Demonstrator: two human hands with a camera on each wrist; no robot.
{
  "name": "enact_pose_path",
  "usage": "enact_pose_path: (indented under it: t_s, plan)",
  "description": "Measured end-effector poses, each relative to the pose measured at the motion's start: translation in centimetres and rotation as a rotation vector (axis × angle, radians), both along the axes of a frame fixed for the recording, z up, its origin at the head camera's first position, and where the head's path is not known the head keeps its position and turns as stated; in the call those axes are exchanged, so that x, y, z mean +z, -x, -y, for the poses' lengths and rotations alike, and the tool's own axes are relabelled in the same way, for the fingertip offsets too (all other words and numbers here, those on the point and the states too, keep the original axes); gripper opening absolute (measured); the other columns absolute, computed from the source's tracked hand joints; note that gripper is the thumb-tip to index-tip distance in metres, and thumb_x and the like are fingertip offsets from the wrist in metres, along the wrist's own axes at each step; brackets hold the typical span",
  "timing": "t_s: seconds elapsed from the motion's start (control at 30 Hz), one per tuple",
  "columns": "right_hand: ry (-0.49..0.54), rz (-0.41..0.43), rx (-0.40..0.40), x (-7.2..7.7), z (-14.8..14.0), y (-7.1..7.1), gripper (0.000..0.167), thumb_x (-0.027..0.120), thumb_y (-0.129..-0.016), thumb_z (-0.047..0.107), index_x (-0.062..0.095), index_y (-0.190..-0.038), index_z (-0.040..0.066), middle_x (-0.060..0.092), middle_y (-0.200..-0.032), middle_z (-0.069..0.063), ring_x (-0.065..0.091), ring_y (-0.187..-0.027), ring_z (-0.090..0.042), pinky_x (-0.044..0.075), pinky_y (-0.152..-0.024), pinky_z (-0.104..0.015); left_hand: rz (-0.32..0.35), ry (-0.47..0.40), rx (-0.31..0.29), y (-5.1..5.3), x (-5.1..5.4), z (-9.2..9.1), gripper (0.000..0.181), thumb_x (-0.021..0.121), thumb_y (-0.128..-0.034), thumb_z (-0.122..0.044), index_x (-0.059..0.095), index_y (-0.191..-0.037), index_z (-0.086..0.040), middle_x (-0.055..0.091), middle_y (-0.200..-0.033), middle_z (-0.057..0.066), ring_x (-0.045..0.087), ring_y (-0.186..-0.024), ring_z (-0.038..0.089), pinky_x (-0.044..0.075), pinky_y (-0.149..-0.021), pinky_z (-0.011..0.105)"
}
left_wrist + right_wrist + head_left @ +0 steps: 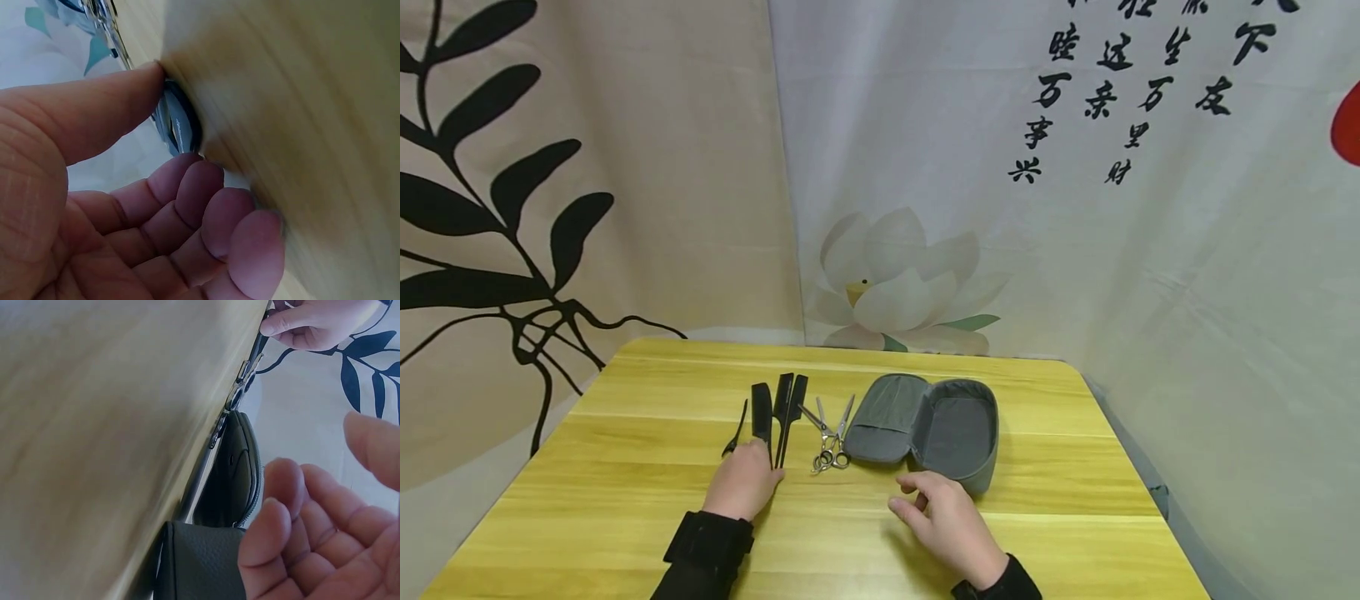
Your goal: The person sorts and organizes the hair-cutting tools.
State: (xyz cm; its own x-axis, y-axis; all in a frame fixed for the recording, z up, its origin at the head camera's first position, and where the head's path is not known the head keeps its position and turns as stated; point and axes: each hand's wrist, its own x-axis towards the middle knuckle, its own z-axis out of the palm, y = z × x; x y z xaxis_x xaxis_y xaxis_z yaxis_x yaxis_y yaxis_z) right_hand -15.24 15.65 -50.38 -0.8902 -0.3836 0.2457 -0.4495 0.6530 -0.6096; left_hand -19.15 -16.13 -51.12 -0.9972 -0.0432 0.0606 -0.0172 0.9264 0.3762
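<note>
My left hand is bent over the lower ends of three black combs. A wide comb lies left of two thin-handled combs. In the left wrist view, the thumb and curled fingers close in from both sides on a dark comb handle; the hand hides part of the combs. A slim black clip-like piece lies just left of them. Two silver scissors lie to their right. My right hand hovers, loosely curled and holding nothing, by the front of an unzipped grey case.
The case's lid is folded flat to the left, near the scissors. All this lies on a yellow wood-grain table. Printed cloth hangs behind the table's far edge, and more cloth is along the right side.
</note>
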Motion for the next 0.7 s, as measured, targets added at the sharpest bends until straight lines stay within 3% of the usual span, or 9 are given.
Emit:
enact_pose_path:
  t_s: [0.27, 0.5, 0.7]
  plan:
    - [0.007, -0.004, 0.010, 0.0, 0.0, 0.1, 0.032, 0.074, -0.103, 0.032, 0.077, -0.121, 0.006, 0.078, -0.106, -0.008, 0.059, -0.076, 0.006, 0.054, -0.071, -0.022, 0.060, -0.056, 0.021, 0.8, 0.4, 0.6, 0.025, 0.082, -0.0917, -0.014, 0.068, -0.082, 0.004, 0.062, -0.069, 0.009, 0.062, -0.061, 0.023, 0.056, -0.059, 0.043]
    - [0.005, 0.013, 0.014, -0.1, -0.2, 0.2, 0.034, 0.073, -0.104, 0.034, 0.077, -0.122, 0.006, 0.078, -0.107, -0.007, 0.059, -0.076, 0.006, 0.054, -0.071, -0.022, 0.100, -0.080, 0.029, 1.1, 0.7, 1.2, 0.021, 0.080, -0.0901, -0.011, 0.068, -0.080, 0.004, 0.060, -0.070, 0.009, 0.056, -0.062, 0.024, 0.051, -0.058, 0.039]
    - [0.002, 0.028, 0.020, -0.4, -0.3, 0.3, 0.036, 0.072, -0.104, 0.036, 0.076, -0.124, 0.006, 0.077, -0.106, -0.005, 0.059, -0.077, 0.006, 0.053, -0.071, -0.021, 0.104, -0.119, 0.029, 0.8, 1.0, 1.5, 0.019, 0.080, -0.0847, -0.007, 0.064, -0.077, 0.002, 0.054, -0.068, 0.007, 0.051, -0.061, 0.023, 0.042, -0.055, 0.034]
